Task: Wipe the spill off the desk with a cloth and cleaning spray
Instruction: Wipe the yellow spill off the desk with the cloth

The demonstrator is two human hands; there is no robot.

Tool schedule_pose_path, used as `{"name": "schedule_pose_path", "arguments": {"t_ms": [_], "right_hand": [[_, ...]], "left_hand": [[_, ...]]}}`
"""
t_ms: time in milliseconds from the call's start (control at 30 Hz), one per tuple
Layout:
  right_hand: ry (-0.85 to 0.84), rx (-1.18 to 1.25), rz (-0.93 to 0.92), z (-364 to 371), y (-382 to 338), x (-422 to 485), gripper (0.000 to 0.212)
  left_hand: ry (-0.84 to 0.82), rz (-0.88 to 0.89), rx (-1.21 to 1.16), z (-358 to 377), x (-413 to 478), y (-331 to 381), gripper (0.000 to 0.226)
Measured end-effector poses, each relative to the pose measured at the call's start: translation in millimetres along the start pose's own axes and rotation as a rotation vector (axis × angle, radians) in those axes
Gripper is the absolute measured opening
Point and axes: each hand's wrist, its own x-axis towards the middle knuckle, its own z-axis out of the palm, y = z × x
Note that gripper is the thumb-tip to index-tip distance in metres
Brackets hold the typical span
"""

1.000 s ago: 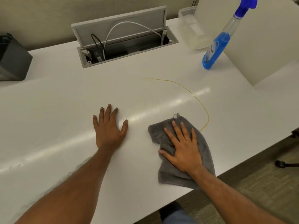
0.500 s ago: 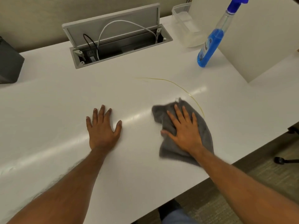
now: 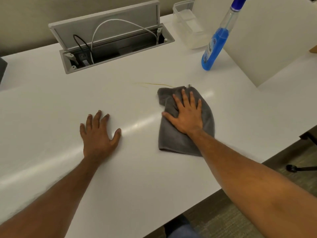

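Note:
A grey cloth (image 3: 176, 143) lies on the white desk (image 3: 51, 100) right of centre. My right hand (image 3: 186, 115) presses flat on it, fingers spread. A thin yellow streak of spill (image 3: 152, 84) shows just left of the cloth's far edge; the rest of the streak is hidden under the cloth. My left hand (image 3: 98, 134) rests flat on the bare desk to the left, fingers apart, holding nothing. A spray bottle of blue liquid (image 3: 215, 47) stands at the back right, well beyond the cloth.
An open cable hatch (image 3: 109, 40) with black and white cords sits in the desk at the back. A clear plastic tub (image 3: 188, 24) stands left of the bottle. A white panel (image 3: 274, 40) rises at the right. The desk's front edge runs diagonally past my right forearm.
My right hand has pushed the cloth away from me along the yellow streak, covering most of it. My left hand has stayed flat in place.

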Motion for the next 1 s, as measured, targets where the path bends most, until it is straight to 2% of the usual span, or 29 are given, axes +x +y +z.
{"name": "schedule_pose_path", "arguments": {"t_ms": [167,233,333,533,667,800,900,1000], "right_hand": [[0.013,0.013,-0.316,15,-25,-58,0.082],[0.025,0.032,-0.287,18,-5,-90,0.078],[0.014,0.021,-0.138,14,27,-103,0.077],[-0.017,0.009,0.016,-4,31,-11,0.087],[-0.032,-0.027,-0.076,-1,-12,33,0.088],[-0.017,-0.036,-0.251,4,-1,-2,0.079],[0.008,-0.022,-0.205,1,30,-29,0.077],[0.005,-0.022,-0.086,-4,36,-6,0.081]], "left_hand": [[-0.045,0.091,-0.018,-4,34,1,0.075],[-0.033,0.112,-0.008,-4,35,-2,0.074],[-0.024,0.125,-0.007,0,32,-6,0.074],[0.005,0.128,0.002,5,29,-6,0.071],[0.020,0.133,0.015,6,30,-6,0.069],[0.002,0.136,0.038,5,27,-6,0.070],[0.012,0.126,0.032,2,29,-6,0.069],[0.026,0.119,0.030,2,31,-4,0.066]]}}
